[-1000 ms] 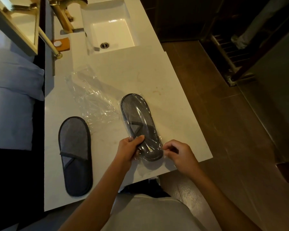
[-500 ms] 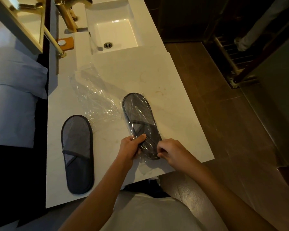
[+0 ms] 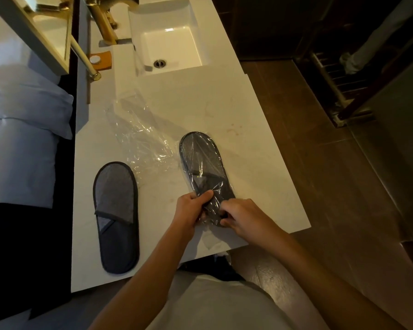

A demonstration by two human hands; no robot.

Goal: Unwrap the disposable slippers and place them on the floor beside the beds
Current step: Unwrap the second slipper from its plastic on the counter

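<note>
Wrapped slipper (image 3: pixel 202 160) lies on the surface (image 3: pixel 248 129); left hand (image 3: pixel 191 208) and right hand (image 3: pixel 242 216) fingers pinch its near end.

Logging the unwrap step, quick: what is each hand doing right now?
Left hand: closed on the near end of the wrapped slipper.
Right hand: closed, pinching the plastic wrap at that same end.

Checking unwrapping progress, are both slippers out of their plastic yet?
No, the wrapped slipper is inside clear plastic held by both hands; only the bare slipper is out.
</note>
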